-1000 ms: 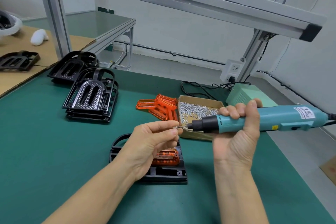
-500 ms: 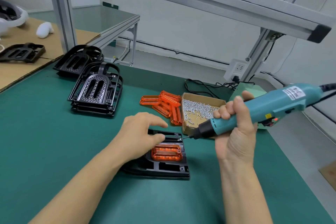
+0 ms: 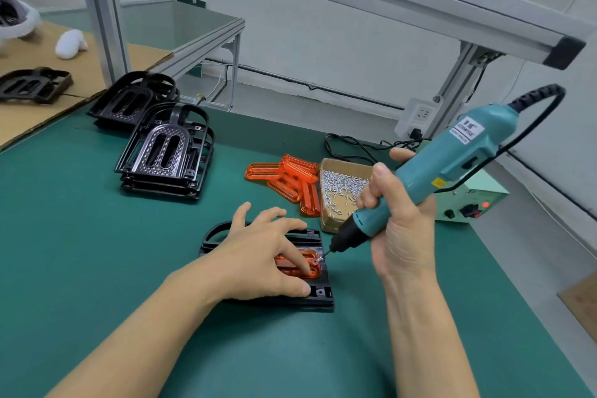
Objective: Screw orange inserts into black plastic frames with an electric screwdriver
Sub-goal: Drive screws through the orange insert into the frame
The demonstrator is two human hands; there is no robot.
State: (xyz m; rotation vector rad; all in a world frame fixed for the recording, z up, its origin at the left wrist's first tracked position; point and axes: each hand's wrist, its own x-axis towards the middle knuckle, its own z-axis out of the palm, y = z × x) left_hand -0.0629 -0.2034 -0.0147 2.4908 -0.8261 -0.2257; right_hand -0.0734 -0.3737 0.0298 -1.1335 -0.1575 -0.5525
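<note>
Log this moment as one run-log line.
right hand grips electric screwdriver | bit on screw at orange insert corner | left hand presses insert in black frame | screw box behind

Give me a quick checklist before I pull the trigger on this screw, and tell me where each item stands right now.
1. Orange insert seated in the black frame: ok, it lies inside the frame's recess.
2. Frame held down: ok, the left hand presses on the insert and frame.
3. Driver gripped: ok, the right hand is wrapped round the electric screwdriver.
4. Screw at the hole: ok, the bit tip meets it at the insert's right end.
5. Driver square to the frame: not ok, it leans steeply to the right.
6. Fingers clear of the bit: cannot tell, a left fingertip lies very near the screw.
</note>
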